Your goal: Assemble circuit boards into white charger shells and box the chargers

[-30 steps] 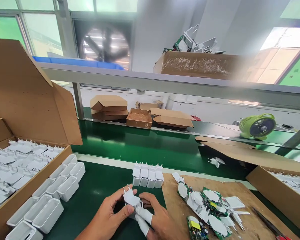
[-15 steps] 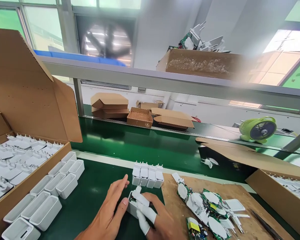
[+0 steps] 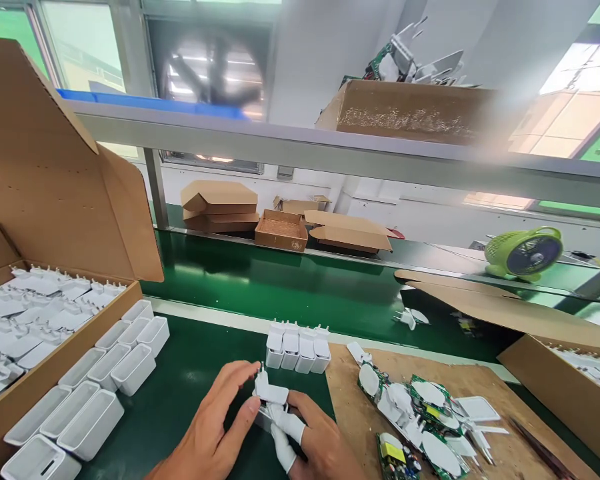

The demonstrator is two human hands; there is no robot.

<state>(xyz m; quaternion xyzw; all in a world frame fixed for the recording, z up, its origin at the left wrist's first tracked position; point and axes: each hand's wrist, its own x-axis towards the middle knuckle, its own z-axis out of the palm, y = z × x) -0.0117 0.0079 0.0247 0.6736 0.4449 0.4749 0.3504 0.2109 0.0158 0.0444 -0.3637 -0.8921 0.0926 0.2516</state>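
Low in the middle of the head view, my right hand, with white covers on some fingertips, grips a white housing with a plug-pin lid on top. The lid lies across the housing, whose lower part the fingers partly hide. My left hand is at the left side of the housing, thumb near its edge and fingers raised and apart. Just behind the hands stand several white assembled units in a row, pins up. At the left, open white housings are lined up on the green table.
A cardboard box of white plug parts stands at the left. Circuit boards and tweezers lie on brown cardboard at the right. Another box is far right. A green fan and a shelf are behind.
The pin lid has shifted slightly up and left and now lies flatter over the housing. My right fingers have moved with it. The camera view has shifted slightly.
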